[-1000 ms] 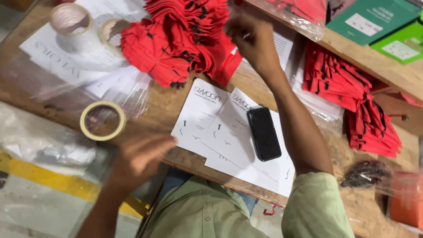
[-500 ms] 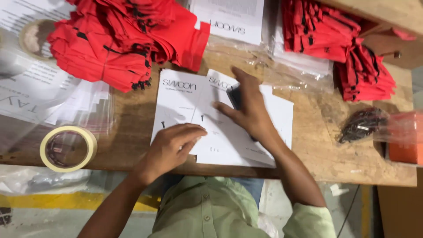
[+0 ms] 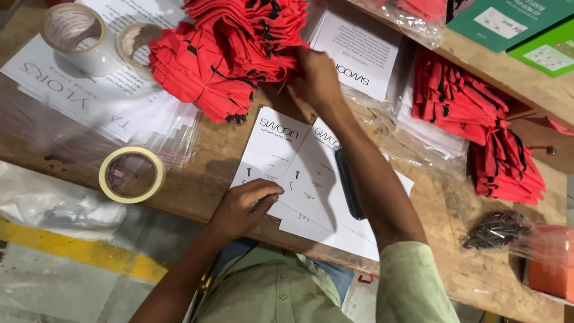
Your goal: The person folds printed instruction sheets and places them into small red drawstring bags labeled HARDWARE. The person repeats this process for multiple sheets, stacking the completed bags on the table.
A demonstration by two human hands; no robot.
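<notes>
Head view looks down on the right hand [image 3: 315, 76], fingers curled into the near edge of the pile of red cloth pouches [image 3: 230, 54] at the far side of the worktop [image 3: 197, 173], gripping one of them, though which one cannot be told; the left hand [image 3: 242, 206] rests on the near corner of the white printed cards [image 3: 287, 173], fingers bent and pressed together, pinching something small that is too hidden to name; a black phone [image 3: 348, 182] lies on those cards, partly under the right forearm; a roll of cream tape [image 3: 132, 174] sits just left of the cards; two more tape rolls [image 3: 95, 37] stand on clear-bagged sheets [image 3: 89, 101] at far left; more red pouches [image 3: 478, 125] lie heaped to the right, near a dark bundle [image 3: 493, 228].
</notes>
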